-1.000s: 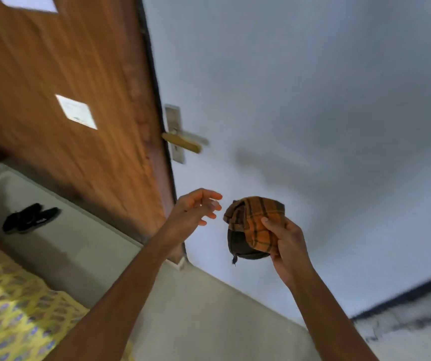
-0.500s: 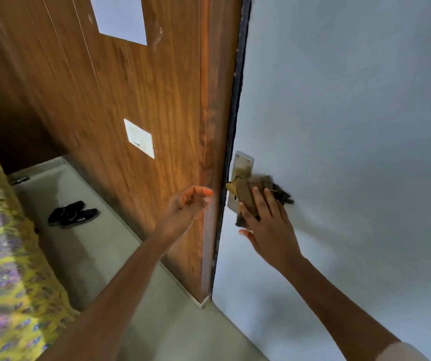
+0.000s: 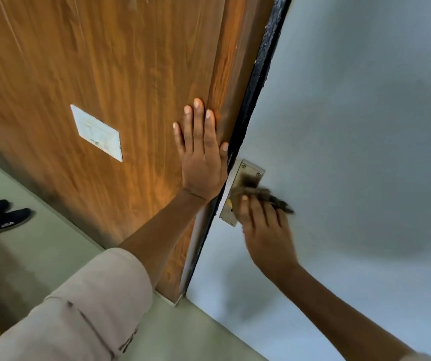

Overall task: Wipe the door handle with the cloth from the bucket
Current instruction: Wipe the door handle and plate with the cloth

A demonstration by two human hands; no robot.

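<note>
Left hand (image 3: 201, 157) flat (right (image 3: 266, 230) gripping)

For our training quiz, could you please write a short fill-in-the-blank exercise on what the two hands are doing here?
1. The left hand lies flat on the ____ panel.
2. The right hand presses the ____ against the door handle plate.
3. A pair of dark ____ sits on the floor.

Missing words: wooden; cloth; shoes

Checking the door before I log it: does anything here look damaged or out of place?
Only the black door edge looks worn, with pale chipped flecks near its top. The metal handle plate sits straight with its visible screws in.
</note>
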